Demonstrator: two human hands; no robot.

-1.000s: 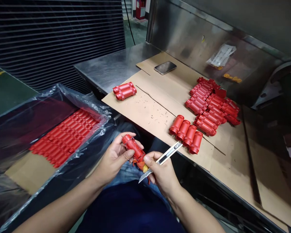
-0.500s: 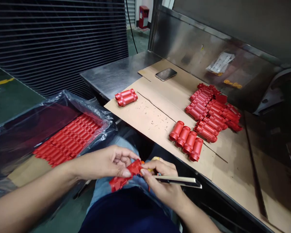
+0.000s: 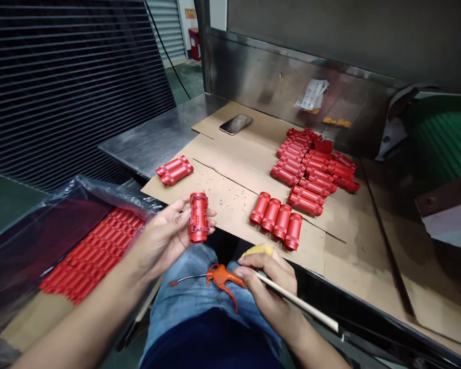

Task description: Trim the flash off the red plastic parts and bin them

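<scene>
Left hand (image 3: 168, 233) holds red plastic cylinder (image 3: 198, 218); right hand (image 3: 273, 279) clasps utility knife (image 3: 303, 304), blade hidden. Careless swing could nick the cylinder.

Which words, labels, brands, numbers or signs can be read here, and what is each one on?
No text can be read.
Orange sign in the background: marks too small to read.
White packet at the metal panel: faint print, too blurred to read.

the red tubular part (image 3: 198, 218) is held nearly upright, left of the slim, slanting, pale-sided cutter (image 3: 299, 302).
</scene>
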